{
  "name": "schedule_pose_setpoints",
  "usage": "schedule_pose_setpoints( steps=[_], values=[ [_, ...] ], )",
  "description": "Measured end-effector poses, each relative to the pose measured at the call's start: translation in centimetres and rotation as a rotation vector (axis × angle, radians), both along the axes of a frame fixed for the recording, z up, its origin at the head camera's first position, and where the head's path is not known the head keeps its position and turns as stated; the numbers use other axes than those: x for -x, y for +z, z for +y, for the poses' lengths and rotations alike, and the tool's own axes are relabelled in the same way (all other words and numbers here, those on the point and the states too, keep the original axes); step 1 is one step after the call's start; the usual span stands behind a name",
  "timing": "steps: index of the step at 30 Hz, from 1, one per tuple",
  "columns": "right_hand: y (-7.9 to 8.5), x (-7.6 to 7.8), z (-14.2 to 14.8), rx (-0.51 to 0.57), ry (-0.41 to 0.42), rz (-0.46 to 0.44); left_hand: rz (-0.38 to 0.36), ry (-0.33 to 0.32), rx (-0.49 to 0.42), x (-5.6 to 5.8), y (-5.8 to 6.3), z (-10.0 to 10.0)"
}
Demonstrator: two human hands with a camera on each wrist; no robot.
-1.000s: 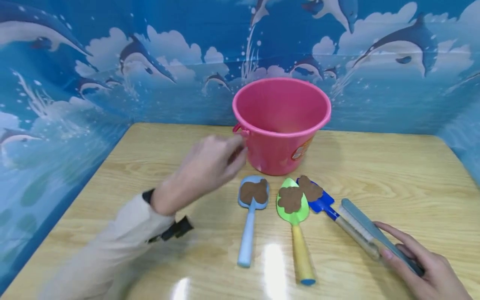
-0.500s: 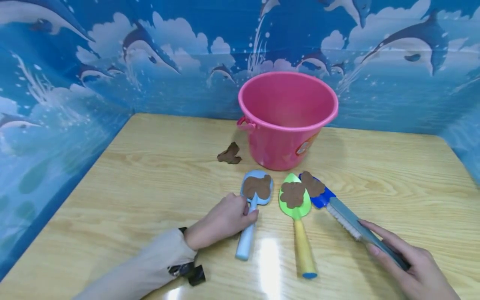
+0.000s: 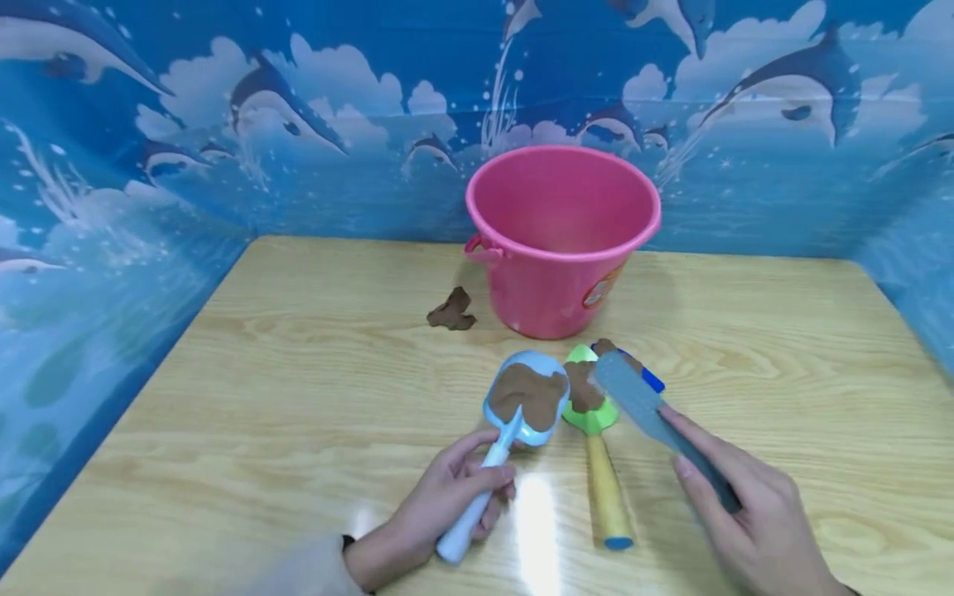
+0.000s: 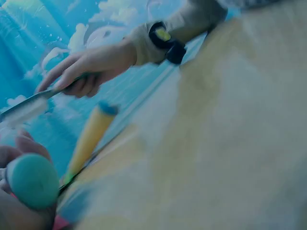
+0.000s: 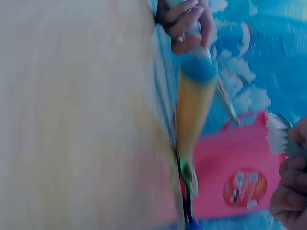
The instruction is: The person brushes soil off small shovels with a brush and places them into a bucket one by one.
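My left hand [image 3: 436, 497] grips the handle of a light blue toy shovel [image 3: 473, 509], its blade raised and tilted. A flat brown patch [image 3: 525, 393], of a material I cannot tell, lies on that blade. In my right hand [image 3: 753, 509] is a grey-blue brush [image 3: 641, 401]; its white bristles [image 5: 277, 134] show in the right wrist view. The brush hangs over a green trowel [image 3: 592, 420] with a yellow handle and partly hides a dark blue shovel [image 3: 653, 381]. Both of these also bear brown patches.
A pink bucket [image 3: 537, 298] stands upright at the back of the wooden table [image 3: 298, 397], behind the tools. Left of its base lies a crumpled brown piece [image 3: 452, 311]. A dolphin-print sheet [image 3: 358, 182] walls off the back and sides.
My left hand has come down from beside the bucket, taken the light blue shovel and lifted it. A brown piece now shows by the bucket. The brush has moved left over the green trowel.
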State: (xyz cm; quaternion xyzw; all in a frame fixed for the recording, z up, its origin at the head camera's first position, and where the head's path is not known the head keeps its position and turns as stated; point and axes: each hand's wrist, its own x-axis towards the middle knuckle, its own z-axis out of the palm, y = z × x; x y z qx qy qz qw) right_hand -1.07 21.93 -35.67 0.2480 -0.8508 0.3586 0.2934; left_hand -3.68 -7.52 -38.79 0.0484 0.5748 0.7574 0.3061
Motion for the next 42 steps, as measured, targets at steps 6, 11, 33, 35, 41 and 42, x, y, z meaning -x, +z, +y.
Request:
schedule_pose_setpoints(
  steps=[6, 11, 33, 35, 41, 42],
  values=[
    [0.0, -0.2, -2.2, -0.088, 0.132, 0.177, -0.060, -0.171, -0.167, -2.0, -0.1, 0.8],
    [-0.5, 0.2, -2.1, -0.279, 0.072, 0.246, -0.023, -0.244, -0.214, -2.4, -0.1, 1.0],
    [-2.1, 3.4, -4.6, -0.245, 0.241, 0.215, 0.003, 0.002, -0.019, -2.9, -0.9, 1.8],
    [-2.3, 3.0, -4.8, -0.177, 0.161, 0.249, 0.038, -0.001, -0.001, -3.3, -1.1, 1.8],
    [-2.1, 2.6, -5.6, 0.026, 0.126, 0.346, 0.026, 0.002, -0.035, -3.2, -1.2, 1.3],
    [-2.2, 2.6, -5.8, 0.017, 0.140, 0.349, 0.029, 0.000, -0.038, -3.1, -1.2, 1.3]
  ],
)
